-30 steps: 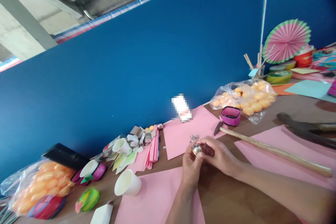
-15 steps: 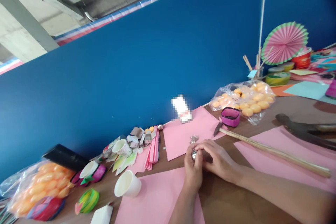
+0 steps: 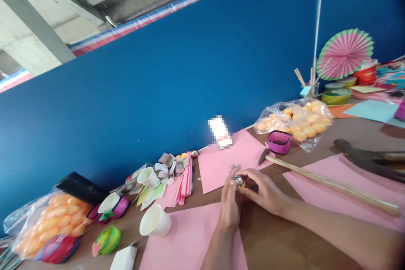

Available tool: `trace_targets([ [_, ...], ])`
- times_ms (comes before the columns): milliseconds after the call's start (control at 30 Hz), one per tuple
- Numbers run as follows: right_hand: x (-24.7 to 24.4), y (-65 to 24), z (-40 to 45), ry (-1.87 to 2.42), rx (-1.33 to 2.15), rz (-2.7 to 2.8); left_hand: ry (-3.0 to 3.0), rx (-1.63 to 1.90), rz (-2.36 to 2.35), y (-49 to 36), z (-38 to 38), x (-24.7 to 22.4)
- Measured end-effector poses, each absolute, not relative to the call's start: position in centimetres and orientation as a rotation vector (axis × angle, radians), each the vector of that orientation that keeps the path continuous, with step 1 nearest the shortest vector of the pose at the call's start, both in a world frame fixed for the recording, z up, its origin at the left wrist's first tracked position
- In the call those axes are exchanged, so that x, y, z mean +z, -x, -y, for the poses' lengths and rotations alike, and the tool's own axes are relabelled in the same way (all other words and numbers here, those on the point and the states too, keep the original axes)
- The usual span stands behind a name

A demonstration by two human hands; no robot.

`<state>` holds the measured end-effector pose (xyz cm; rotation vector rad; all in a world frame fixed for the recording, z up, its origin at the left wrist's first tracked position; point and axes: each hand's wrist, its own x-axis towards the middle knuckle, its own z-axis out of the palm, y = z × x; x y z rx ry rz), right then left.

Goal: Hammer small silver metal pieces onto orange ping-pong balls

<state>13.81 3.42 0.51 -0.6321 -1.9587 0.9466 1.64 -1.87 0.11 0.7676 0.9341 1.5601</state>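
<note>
Between my two hands sits a small ball (image 3: pixel 238 181), shiny silver on most of its visible side and yellow-orange at its lower right edge. My left hand (image 3: pixel 230 202) grips it from the left, thumb and fingers against it. The fingers of my right hand (image 3: pixel 264 190) curl round its right side. Just beyond my fingertips, a small heap of shiny silver bits (image 3: pixel 235 166) lies on a pink sheet (image 3: pixel 218 166). They are too small to name for certain. Another silver ball (image 3: pixel 194 153) rests near the wall.
A hammer (image 3: pixel 329 181) and large dark-handled cutters (image 3: pixel 363 154) lie to the right. Behind them is a bag of orange balls (image 3: pixel 305 126). Leftward stand a white cup (image 3: pixel 155 220), a tape roll (image 3: pixel 107 239) and another ball bag (image 3: pixel 60 219). A blue wall (image 3: pixel 158 84) bounds the back.
The ball has turned or shifted slightly right in my fingers, and more of its surface shows. My left fingers have straightened somewhat. The view has moved a little.
</note>
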Motion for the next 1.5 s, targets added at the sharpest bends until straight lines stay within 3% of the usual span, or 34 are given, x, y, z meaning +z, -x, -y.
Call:
trace_targets([
  [267,1.5,-13.9,-2.7,0.563,0.424,2.032,-0.594,1.655,-0.818,-1.3,1.4,0.5],
  [433,2.6,-13.6,-1.1,0.234,0.187,2.308,-0.438,1.570,-0.732,-0.4,1.4,0.7],
  [567,2.3,-12.5,0.9,-0.094,0.043,2.552,-0.329,1.752,-0.637,0.8,1.3,1.2],
  [700,1.0,-11.9,3.9,-0.289,0.010,2.602,-0.332,1.816,-0.548,1.7,1.4,2.0],
  [967,-0.4,-12.0,5.6,-0.228,-0.020,2.630,-0.383,1.861,-0.292,3.5,2.2,4.8],
  [1300,-0.6,-12.2,5.4,-0.285,0.003,2.639,-0.565,1.963,-0.109,7.0,7.4,14.5],
  [1400,-0.5,-12.3,5.5,-0.278,0.037,2.638,-0.606,1.973,-0.205,7.1,9.2,16.0],
  [1500,0.6,-13.7,5.4,-0.150,0.156,2.616,-0.603,1.968,-0.469,6.3,10.6,14.6],
])
